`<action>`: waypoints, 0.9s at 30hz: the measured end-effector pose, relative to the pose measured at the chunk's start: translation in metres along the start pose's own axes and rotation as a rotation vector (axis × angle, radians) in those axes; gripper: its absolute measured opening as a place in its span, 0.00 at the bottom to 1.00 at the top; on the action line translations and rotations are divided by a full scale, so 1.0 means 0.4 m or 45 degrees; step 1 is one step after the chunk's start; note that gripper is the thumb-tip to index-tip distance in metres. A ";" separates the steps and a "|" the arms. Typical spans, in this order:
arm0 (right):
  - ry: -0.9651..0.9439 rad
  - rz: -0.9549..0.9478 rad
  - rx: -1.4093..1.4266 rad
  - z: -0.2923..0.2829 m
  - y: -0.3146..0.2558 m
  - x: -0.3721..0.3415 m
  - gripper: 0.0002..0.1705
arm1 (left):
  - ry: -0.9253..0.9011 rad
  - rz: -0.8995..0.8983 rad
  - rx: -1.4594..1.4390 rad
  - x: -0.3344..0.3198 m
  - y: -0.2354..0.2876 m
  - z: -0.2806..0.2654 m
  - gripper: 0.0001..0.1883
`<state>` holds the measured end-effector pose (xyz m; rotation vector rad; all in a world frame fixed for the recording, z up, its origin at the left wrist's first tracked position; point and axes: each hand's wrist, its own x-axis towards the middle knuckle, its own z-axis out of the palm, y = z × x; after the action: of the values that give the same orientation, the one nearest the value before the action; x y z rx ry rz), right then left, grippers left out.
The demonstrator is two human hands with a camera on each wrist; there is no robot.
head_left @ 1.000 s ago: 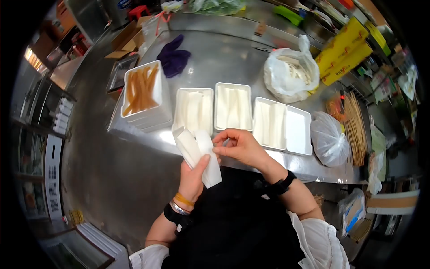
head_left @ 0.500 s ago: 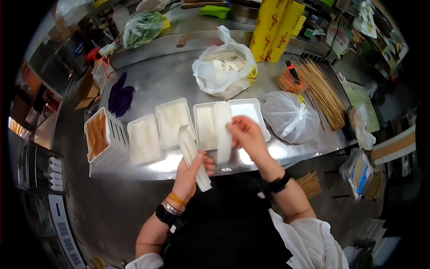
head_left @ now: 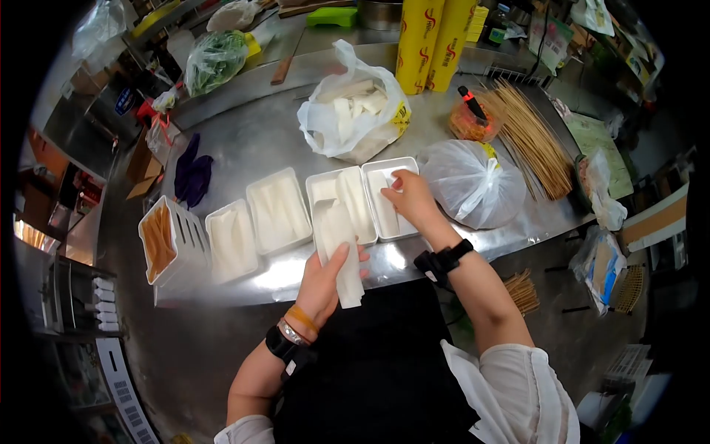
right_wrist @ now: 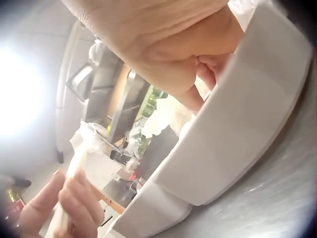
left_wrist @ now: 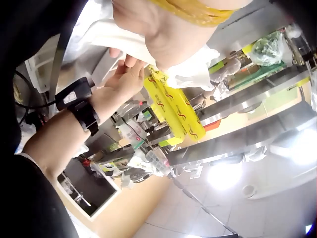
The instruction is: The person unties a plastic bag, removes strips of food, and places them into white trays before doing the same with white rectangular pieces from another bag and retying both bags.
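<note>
My left hand point(head_left: 325, 277) grips a small bundle of flat white strips point(head_left: 342, 248), thumb across the top, over the front edge of the third white tray. At the rightmost white tray point(head_left: 409, 228), my right hand point(head_left: 414, 201) reaches in over the rim with bent fingers. A single white strip point(head_left: 382, 207) lies lengthwise in that tray's left part, its edge right at my right fingertips. I cannot tell whether they still pinch it. The right wrist view shows the tray's wall point(right_wrist: 237, 119) hiding those fingertips. Strips point(head_left: 355, 196) also fill the third tray beside it.
Left stand two trays of white strips point(head_left: 277, 207) and a tall white container point(head_left: 185, 240) with brown strips. Behind are an open plastic bag point(head_left: 355, 137) of white pieces and a purple cloth point(head_left: 194, 174). A tied bag point(head_left: 473, 185) and wooden skewers point(head_left: 536, 140) lie right.
My right hand has drawn one strip off the bundle and carried it right into the rightmost tray, which was bare before. My left hand keeps its hold. The head view has swung right.
</note>
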<state>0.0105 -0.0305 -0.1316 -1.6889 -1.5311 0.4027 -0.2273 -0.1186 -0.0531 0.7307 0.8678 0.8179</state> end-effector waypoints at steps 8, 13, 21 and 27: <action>-0.617 0.271 0.862 -0.099 -0.220 -0.177 0.09 | 0.082 0.058 -0.041 0.043 -0.071 -0.011 0.19; -0.395 0.466 1.046 -0.117 -0.193 -0.166 0.08 | 0.132 -0.043 -0.058 0.021 -0.062 -0.015 0.16; -0.150 0.383 0.499 -0.135 -0.026 0.039 0.11 | 0.052 -0.050 -0.125 -0.024 -0.069 -0.004 0.14; -0.211 0.344 -0.040 -0.078 -0.019 0.023 0.12 | 0.025 -0.003 -0.114 -0.042 -0.055 -0.015 0.16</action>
<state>0.0291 -0.0331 -0.1040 -1.9353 -1.4329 0.6776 -0.2325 -0.1422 -0.0678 0.6438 0.8440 0.8574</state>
